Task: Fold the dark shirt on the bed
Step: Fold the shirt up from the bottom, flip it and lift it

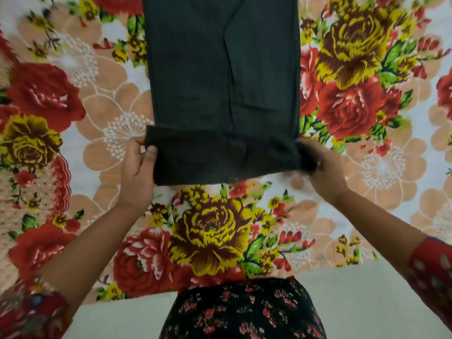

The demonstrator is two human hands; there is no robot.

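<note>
- Left hand: grip pinches the shirt's near-left corner, thumb on top of the cloth, fingers beneath.
- Shirt: dark, already narrowed to a long strip, lying on the bed over the floral sheet. Long axis runs straight away from the person; far end leaves the frame at top. Near end turned back over itself as a short band across the strip's full width.
- Right hand: blurred; grip closed on the band's near-right corner, fingertips buried in cloth.
</note>
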